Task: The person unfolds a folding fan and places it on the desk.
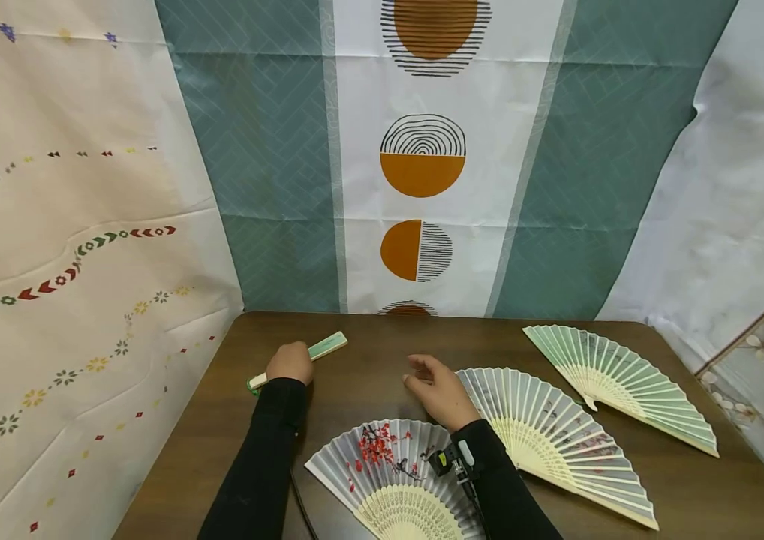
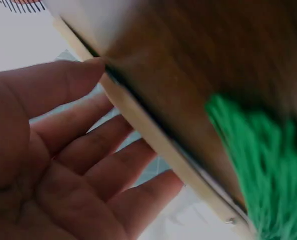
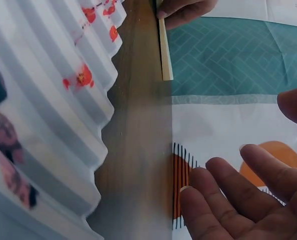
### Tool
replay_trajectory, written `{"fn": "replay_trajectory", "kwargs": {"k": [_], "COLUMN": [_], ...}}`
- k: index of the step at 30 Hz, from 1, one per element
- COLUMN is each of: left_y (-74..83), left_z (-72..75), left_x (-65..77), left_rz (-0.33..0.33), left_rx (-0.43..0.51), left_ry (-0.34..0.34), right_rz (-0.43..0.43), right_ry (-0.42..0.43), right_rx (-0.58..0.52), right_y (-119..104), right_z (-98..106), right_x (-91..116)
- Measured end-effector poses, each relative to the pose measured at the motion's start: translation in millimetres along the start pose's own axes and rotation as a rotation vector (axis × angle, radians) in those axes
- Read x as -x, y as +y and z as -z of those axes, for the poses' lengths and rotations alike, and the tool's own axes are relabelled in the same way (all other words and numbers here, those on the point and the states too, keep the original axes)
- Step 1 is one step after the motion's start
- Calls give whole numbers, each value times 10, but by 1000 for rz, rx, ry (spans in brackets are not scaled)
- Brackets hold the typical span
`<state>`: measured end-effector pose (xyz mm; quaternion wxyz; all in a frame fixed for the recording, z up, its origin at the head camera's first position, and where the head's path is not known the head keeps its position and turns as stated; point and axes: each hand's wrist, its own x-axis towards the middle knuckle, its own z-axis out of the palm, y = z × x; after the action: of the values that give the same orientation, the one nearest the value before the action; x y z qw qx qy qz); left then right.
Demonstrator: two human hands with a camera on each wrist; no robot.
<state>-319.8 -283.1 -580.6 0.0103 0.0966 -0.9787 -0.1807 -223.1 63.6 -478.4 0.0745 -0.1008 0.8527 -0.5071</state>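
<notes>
My left hand (image 1: 290, 364) holds a folded hand fan (image 1: 329, 345) at the back left of the table, over its middle. The fan has pale wooden sticks and a light green face. In the left wrist view the thumb crosses the fan's edge stick (image 2: 143, 122), with the fingers along its other side. A green tassel (image 2: 268, 170) hangs at one end. My right hand (image 1: 441, 391) is held palm inward with loosely bent fingers and nothing in it. It is close to an open white fan with red blossoms (image 1: 382, 454), whose right part lies behind the right forearm.
To the right, an open greyish white fan (image 1: 551, 427) lies on the brown table (image 1: 375, 345), partly hidden by the right arm. Farther right and back is an open green fan (image 1: 625, 375). Patterned cloths (image 1: 267, 187) hang behind the table. A dark cable (image 1: 302, 502) runs by the left forearm.
</notes>
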Motion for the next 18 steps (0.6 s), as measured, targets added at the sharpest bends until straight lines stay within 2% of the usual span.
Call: {"fn": "replay_trajectory", "kwargs": {"k": [1, 3, 6, 8, 13, 15, 18], "left_y": [-33, -52, -28, 48, 465, 622, 771], "left_z": [-44, -54, -12, 71, 559, 740, 905], "left_x": [-46, -50, 37, 156, 562, 663, 746], "left_rz": [-3, -6, -11, -20, -17, -16, -49], "left_rx": [-2, 9, 46, 70, 115, 141, 224], "left_ry": [29, 58, 101, 143, 161, 156, 176], "right_rz": [1, -2, -1, -6, -6, 0, 11], "right_ry": [-4, -11, -18, -19, -4, 4, 3], "right_rx": [1, -5, -14, -22, -33, -38, -54], "right_y": [-4, -5, -12, -5, -16, -43, -97], "right_z": [7, 5, -3, -19, -16, 8, 13], "right_x": [-8, -19, -40, -48, -57, -62, -68]}}
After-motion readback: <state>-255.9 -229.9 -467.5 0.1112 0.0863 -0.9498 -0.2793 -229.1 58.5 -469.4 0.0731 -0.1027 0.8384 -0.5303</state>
